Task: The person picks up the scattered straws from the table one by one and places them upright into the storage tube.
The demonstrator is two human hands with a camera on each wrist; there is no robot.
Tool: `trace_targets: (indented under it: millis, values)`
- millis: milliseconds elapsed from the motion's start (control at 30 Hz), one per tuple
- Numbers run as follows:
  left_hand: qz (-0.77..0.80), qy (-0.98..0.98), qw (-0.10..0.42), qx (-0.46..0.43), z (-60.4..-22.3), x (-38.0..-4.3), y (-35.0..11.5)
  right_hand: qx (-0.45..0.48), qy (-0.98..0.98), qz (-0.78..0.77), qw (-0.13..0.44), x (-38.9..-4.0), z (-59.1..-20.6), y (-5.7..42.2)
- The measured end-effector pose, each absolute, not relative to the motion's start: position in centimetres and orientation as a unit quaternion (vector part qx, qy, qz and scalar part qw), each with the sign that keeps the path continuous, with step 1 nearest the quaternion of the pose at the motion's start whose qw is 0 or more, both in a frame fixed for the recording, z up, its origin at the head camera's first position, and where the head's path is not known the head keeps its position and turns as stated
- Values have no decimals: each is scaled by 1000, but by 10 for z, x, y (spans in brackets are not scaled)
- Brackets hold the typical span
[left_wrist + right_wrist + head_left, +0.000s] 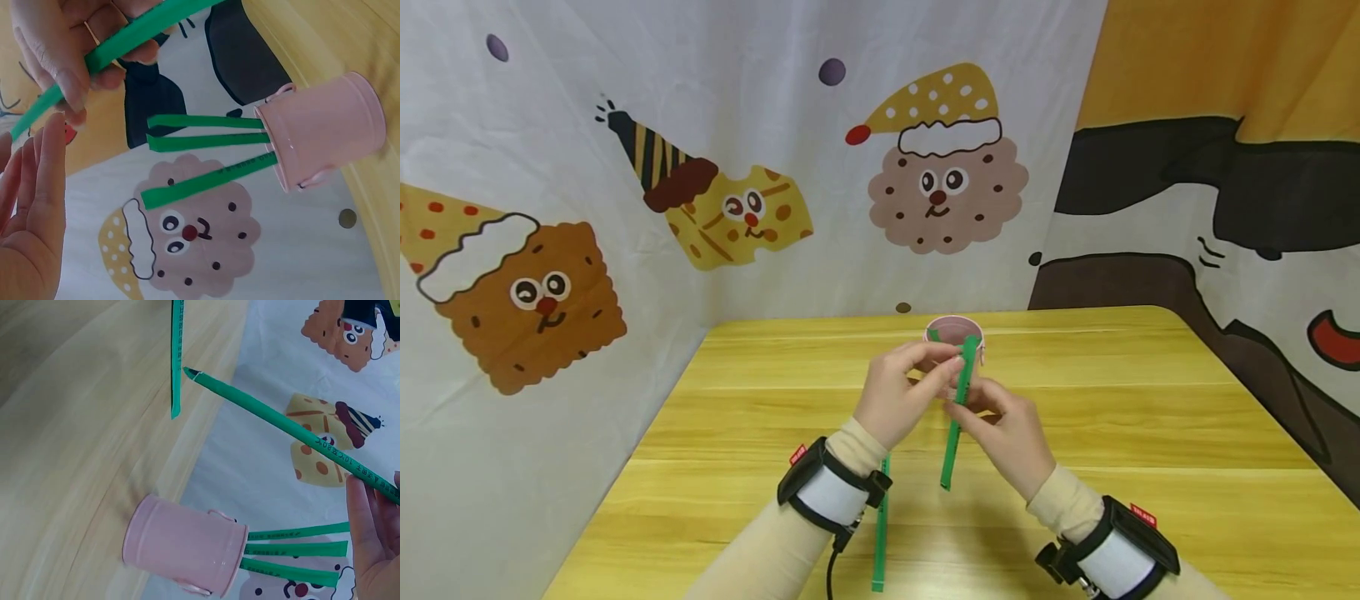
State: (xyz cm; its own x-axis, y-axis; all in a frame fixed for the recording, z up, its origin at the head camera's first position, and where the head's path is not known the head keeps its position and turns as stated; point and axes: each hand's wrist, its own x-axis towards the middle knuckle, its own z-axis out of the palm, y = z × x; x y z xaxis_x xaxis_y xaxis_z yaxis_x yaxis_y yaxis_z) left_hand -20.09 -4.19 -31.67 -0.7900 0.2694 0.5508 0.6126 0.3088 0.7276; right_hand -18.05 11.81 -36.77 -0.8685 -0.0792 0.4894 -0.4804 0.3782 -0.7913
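Observation:
Both hands hold a slim green wrapped straw above the table, slanting with its lower end toward me. My left hand pinches it near the top between thumb and fingers. Around its middle, the right hand grips the same straw with thumb and fingertips. In the right wrist view the held straw shows dark printing and a dark slanted tip. Behind the hands stands a pink bucket with small side handles. Three similar green straws stick out of its mouth.
Another green straw lies on the wood-grain table, partly covered by my left wrist. A cable hangs from the left wrist camera. Behind the table's far edge hangs a printed cloth with cartoon biscuits.

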Motion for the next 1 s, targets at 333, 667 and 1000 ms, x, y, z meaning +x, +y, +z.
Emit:
trace_targets:
  millis: [333, 667, 1000]
  values:
    - [-549, -785, 157, -241, -338, -208, -62, 170, -804, 515, 243, -194, -347, 132]
    - [-555, -796, 132, -203, -361, -209, -77, 129, -803, 487, 320, -218, -310, 145]
    - [-550, -813, 106, -157, -376, -208, -84, 112, -775, 494, 379, -261, -301, 151]
